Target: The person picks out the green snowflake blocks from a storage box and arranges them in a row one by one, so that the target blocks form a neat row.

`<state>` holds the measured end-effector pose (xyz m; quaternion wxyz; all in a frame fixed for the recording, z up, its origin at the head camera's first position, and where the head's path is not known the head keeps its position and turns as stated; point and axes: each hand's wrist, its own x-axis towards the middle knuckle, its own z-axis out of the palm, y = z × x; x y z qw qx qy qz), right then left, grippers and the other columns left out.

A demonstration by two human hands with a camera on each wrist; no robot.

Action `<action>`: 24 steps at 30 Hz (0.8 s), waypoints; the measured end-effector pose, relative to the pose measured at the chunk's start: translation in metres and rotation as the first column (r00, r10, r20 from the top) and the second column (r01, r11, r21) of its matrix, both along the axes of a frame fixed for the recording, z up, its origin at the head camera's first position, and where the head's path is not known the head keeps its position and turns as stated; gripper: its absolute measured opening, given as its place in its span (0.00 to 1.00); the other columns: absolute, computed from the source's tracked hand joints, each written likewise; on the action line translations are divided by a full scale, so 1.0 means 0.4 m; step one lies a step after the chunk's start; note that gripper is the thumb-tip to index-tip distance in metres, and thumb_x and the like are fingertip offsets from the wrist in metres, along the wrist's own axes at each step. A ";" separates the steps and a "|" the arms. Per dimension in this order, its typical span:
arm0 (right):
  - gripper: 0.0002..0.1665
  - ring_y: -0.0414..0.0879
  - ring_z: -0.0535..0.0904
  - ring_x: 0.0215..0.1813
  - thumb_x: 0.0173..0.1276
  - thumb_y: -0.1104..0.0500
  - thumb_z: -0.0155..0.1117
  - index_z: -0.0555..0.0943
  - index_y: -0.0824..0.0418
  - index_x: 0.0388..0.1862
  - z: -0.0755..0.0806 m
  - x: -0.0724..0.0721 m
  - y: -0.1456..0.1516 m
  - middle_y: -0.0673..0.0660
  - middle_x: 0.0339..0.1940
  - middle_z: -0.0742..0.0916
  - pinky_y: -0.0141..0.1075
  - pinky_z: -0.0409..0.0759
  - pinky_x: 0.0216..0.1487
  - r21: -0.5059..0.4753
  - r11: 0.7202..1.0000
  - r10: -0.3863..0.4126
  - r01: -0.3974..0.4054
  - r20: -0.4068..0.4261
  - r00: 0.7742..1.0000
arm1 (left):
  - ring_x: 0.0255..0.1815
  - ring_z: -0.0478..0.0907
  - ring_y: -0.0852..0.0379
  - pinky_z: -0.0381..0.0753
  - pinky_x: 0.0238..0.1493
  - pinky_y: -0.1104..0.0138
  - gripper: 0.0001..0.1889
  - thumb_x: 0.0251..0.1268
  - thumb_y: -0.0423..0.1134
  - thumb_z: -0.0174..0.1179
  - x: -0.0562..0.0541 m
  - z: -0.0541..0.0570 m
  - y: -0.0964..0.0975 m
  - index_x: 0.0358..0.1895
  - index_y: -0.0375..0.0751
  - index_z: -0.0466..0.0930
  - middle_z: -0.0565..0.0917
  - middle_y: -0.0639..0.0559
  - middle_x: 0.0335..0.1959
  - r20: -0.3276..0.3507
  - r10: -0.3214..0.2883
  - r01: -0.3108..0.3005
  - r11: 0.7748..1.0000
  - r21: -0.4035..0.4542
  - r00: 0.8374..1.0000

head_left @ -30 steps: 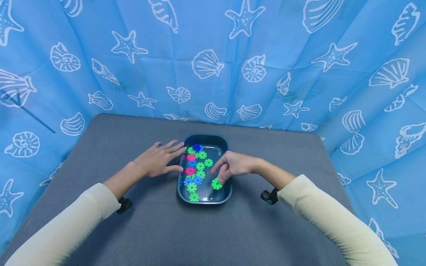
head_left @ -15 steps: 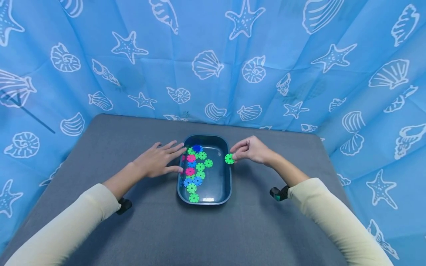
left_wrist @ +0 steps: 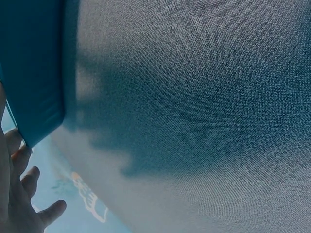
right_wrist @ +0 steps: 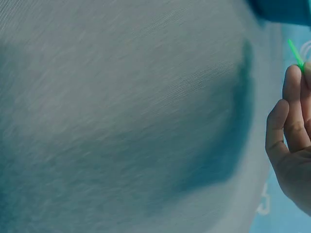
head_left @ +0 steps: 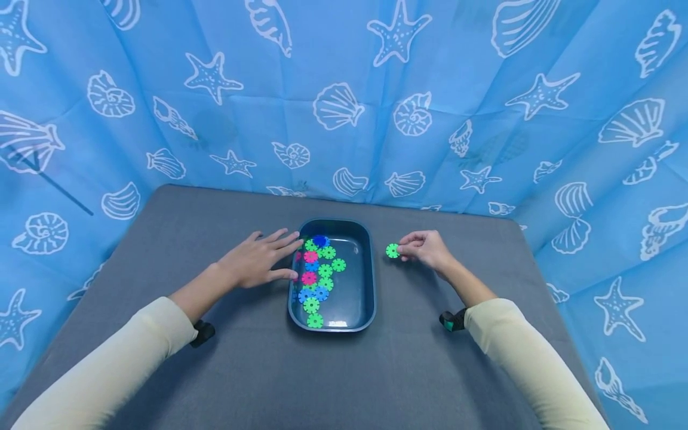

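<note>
A green notched disc, flat and flower-like, is pinched between the thumb and fingers of my right hand, out to the right of the tray. In the right wrist view that green disc shows edge-on at the fingertips. My left hand lies with spread, fairly straight fingers, its tips on the left rim of the dark blue tray. Several more notched discs gather along the tray's left side: green ones, pink ones and blue ones.
The tray stands on a table with a grey cloth. Behind the table hangs a blue curtain with white shells and starfish. A dark band with a camera sits at the right wrist, a similar one at the left.
My right hand has lifted a green disc from the tray's right part and carried it over the right rim, then farther right. The left hand has stayed at the left rim.
</note>
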<state>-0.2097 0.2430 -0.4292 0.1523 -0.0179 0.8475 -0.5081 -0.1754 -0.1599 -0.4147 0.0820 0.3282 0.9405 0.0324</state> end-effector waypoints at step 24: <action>0.06 0.43 0.82 0.25 0.67 0.66 0.68 0.82 0.70 0.33 -0.067 0.004 -0.028 0.56 0.23 0.87 0.33 0.80 0.26 0.222 0.972 0.088 -0.079 -0.032 0.996 | 0.80 0.49 0.42 0.52 0.71 0.34 0.44 0.68 0.69 0.51 -0.008 0.011 0.006 0.80 0.49 0.53 0.54 0.48 0.80 0.039 0.005 -0.003 0.999 -0.034 0.999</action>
